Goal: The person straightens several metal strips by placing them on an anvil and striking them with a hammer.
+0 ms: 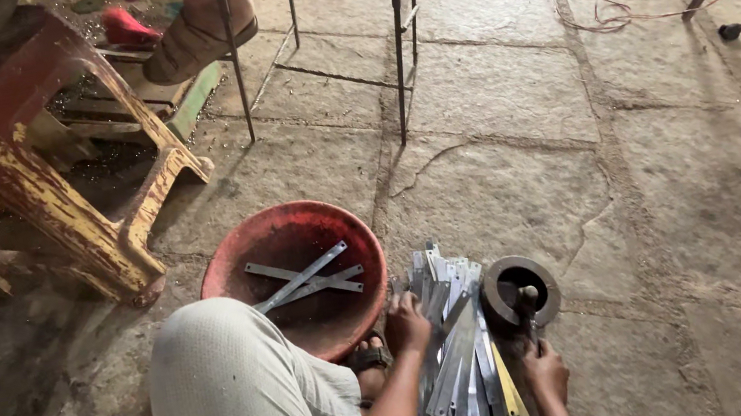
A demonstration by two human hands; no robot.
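Your left hand (406, 322) is down on the pile of metal strips (459, 351) on the stone floor (681, 191), fingers curled round the top end of one strip, looks like a loose grip. Right hand (545, 373) is closed around a hammer handle (532, 321), w/ the head sitting over the metal ring (520, 291) just right of the pile. Red bowl (298, 277) w/ a few strips in it sits left of the pile, by your knee (229, 376). Worn red stool (59, 157) further back left.
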